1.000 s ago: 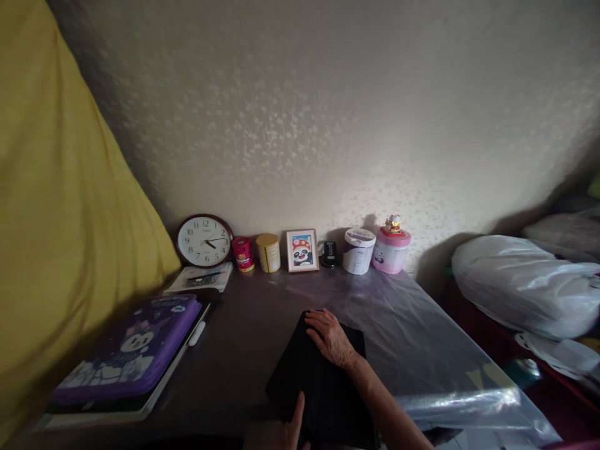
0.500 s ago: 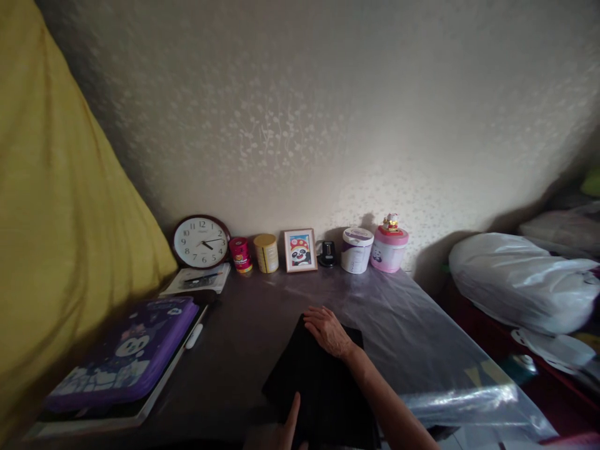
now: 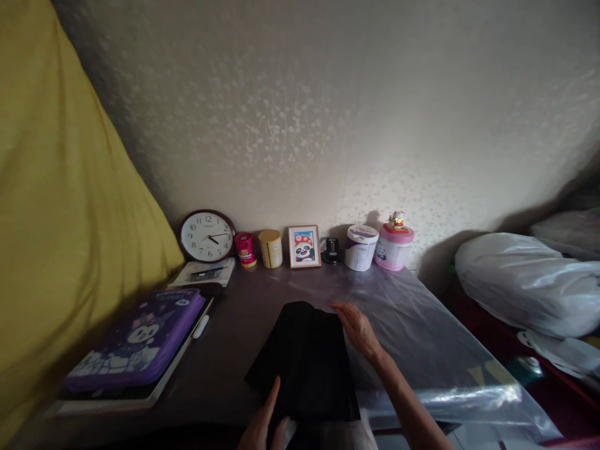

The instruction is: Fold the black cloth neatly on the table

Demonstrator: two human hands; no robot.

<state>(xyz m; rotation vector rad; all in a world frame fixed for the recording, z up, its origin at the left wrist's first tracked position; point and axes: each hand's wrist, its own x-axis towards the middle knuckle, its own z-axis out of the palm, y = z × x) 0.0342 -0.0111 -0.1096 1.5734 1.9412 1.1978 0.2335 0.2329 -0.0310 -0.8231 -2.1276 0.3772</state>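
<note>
Black cloth (image 3: 307,362) could get bunched if tugged unevenly; whether the right hand (image 3: 359,329) or left hand's (image 3: 260,422) fingers are closed can't be told.

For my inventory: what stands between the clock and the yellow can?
A pink can stands between the clock and the yellow can, in the head view.

We've got smooth-ish matt black cloth (image 3: 307,359) at our left fingers (image 3: 272,395). Right of our right fingers (image 3: 349,312): glossy, creased, plastic-looking tablecloth (image 3: 422,340), then a shiny, crinkly plastic bag (image 3: 520,281). Way left of both, matt yellow fabric drape (image 3: 70,219).
</note>
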